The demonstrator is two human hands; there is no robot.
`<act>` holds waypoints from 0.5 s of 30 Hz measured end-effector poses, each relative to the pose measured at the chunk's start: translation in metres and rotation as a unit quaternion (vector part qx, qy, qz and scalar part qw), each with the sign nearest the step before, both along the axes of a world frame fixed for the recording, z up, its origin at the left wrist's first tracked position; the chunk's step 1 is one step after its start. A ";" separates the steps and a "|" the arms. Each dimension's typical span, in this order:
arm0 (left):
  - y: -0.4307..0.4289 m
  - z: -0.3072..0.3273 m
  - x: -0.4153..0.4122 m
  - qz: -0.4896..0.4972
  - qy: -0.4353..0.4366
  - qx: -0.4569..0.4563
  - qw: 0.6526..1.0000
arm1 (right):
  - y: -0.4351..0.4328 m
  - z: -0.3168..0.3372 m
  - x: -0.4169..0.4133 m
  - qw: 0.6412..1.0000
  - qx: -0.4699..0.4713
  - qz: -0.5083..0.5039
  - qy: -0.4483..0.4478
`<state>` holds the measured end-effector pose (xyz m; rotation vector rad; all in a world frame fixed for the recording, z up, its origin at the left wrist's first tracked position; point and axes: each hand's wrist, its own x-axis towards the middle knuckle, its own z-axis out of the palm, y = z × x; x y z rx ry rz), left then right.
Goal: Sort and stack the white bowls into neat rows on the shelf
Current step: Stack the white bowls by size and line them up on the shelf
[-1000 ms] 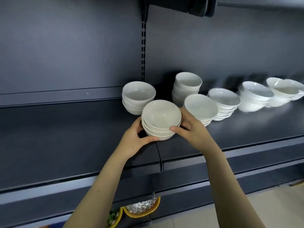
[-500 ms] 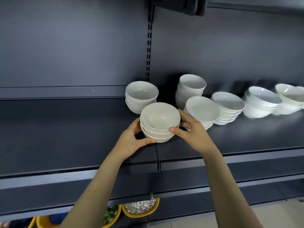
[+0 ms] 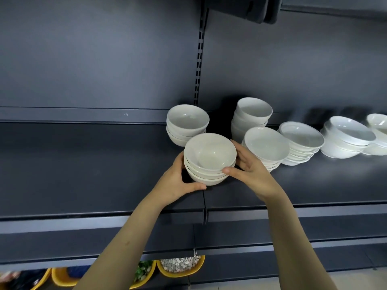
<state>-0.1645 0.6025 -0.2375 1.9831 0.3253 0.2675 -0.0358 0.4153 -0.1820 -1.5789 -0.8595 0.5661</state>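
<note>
1. front stack (image 3: 209, 162): three nested white bowls, upright, centre of frame, towards the front of the dark shelf (image 3: 83, 164), over the seam between two panels. I cannot tell whether it rests there or is just lifted. It is held from both sides, probably so the three move as one.
2. left hand (image 3: 174, 184): left of the stack. The thumb is curled along the base of the lowest bowl, and the fingers wrap the far side, mostly hidden.
3. right hand (image 3: 252, 174): right of the stack. The thumb presses the lower rims, and the fingers curve round the back, in the gap beside the neighbouring stack (image 3: 265, 146).
4. rear-left stack (image 3: 187, 122): just behind the held one and close to it.
5. tall stack (image 3: 251, 116): upper centre, against the back panel.
6. shallow-bowl stack (image 3: 300, 141) and wide-bowl stack (image 3: 347, 138): right of frame, tilted and unevenly spaced, so the rows look unfinished.
7. yellow bins (image 3: 180, 267): bottom of frame, below the shelf. One holds pebble-like pieces, another something green.
</note>
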 end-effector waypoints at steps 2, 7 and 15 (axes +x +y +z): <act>0.000 -0.001 0.001 0.010 -0.001 -0.004 1.000 | 0.001 0.000 0.002 1.000 0.004 0.008 0.004; -0.001 0.002 0.001 0.024 -0.002 -0.014 1.000 | 0.003 -0.003 0.004 1.000 0.014 0.007 0.017; 0.008 0.017 -0.019 0.048 -0.015 -0.031 0.998 | 0.016 0.014 -0.010 0.999 0.030 0.014 0.023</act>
